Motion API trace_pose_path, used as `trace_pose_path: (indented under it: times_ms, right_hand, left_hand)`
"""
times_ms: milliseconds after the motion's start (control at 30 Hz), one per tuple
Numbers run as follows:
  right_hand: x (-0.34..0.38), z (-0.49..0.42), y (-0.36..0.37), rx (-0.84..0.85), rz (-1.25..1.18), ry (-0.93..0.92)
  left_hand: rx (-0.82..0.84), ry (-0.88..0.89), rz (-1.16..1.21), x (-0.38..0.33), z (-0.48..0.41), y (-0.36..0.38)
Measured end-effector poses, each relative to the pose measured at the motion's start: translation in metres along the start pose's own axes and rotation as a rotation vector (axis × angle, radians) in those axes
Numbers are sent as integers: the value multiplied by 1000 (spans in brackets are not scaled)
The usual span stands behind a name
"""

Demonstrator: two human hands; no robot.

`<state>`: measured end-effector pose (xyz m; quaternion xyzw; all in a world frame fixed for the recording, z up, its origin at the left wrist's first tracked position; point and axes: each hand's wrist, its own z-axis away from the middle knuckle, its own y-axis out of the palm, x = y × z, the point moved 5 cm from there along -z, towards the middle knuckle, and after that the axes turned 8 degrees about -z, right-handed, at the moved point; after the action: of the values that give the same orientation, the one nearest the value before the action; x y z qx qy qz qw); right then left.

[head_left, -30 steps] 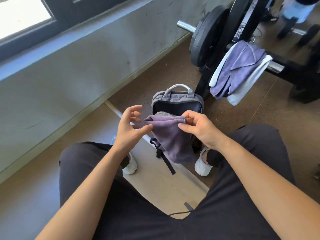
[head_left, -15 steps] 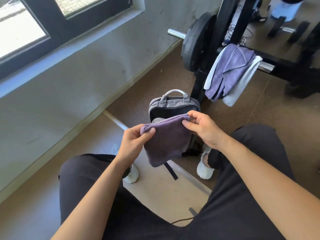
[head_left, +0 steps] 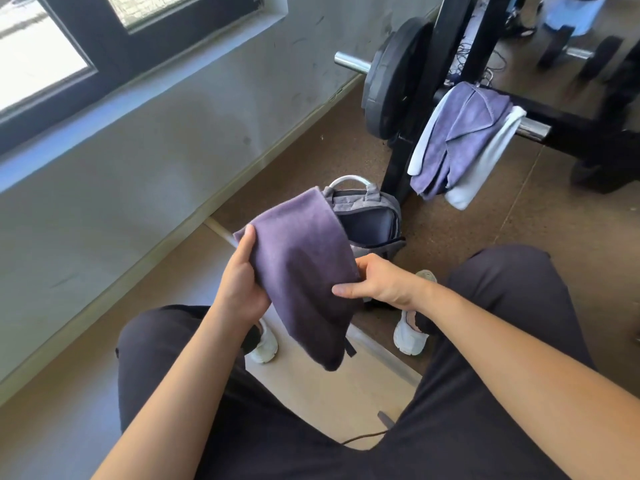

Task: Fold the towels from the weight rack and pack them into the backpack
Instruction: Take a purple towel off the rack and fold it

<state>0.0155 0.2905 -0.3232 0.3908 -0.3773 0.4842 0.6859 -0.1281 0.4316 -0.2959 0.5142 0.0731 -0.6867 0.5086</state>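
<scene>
A seated person holds a folded purple towel in both hands above the knees. The open backpack stands on the floor straight ahead, just past the feet and at the foot of the weight rack.

The towel's long axis runs away from the body. Its far end overlaps the bag's mouth in this view, and its near end hangs toward the lap. The bag therefore lies forward of and below both hands, slightly to the right, and the right hand appears the nearer to the opening.

The left hand grips the towel's left edge, thumb laid along the cloth and palm turned inward. The right hand pinches the right edge, thumb on the upper face and fingers hidden behind. Both forearms reach forward, wrists about level.

Packing looks likely to call for a short forward-and-down feed, far end first.

Two more towels, one purple and one pale, hang unfolded over the rack's bar, well apart from the hands. The job seems partly done.
</scene>
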Motion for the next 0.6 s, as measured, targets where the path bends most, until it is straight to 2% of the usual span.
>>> trace_pose_path:
  times_ms: [100,167,300,467,600]
  right_hand:
    - [2,0,3,-17,-140,-26]
    - [7,2,4,-39,-270,-72]
    - [10,1,-7,-208,-307,-163]
    - [9,4,-27,-350,-71,-160]
    - [9,7,-31,-484,167,-162]
  left_hand:
    - [-24,-56,214,1,-4,-14]
    - [21,-122,215,9,-3,-15]
    - [143,-192,-241,38,2,-4]
    - [83,14,-612,32,-4,-11]
    - [-71,244,-785,19,-1,-16]
